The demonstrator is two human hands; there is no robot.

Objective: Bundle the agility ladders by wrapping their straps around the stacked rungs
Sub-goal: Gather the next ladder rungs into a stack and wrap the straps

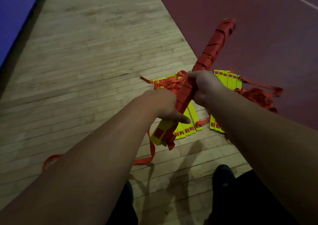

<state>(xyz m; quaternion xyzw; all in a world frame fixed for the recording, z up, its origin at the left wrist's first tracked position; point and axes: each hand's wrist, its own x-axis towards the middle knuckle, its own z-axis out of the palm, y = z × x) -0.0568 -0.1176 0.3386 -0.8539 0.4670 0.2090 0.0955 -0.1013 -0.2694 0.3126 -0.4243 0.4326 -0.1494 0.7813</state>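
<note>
One bundle point(212, 46) in left hand point(164, 104), right hand point(207, 85)

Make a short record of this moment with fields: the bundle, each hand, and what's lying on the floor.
bundle: held tilted, mostly wrapped in red strap, yellow lower end bare
left hand: grips the bundle near its lower end
right hand: grips the bundle just above the left hand
strap tail: hangs from the lower end to the wooden floor
loose rungs: yellow, flat on the floor below the hands
loose straps: red, tangled beside the rungs
</note>
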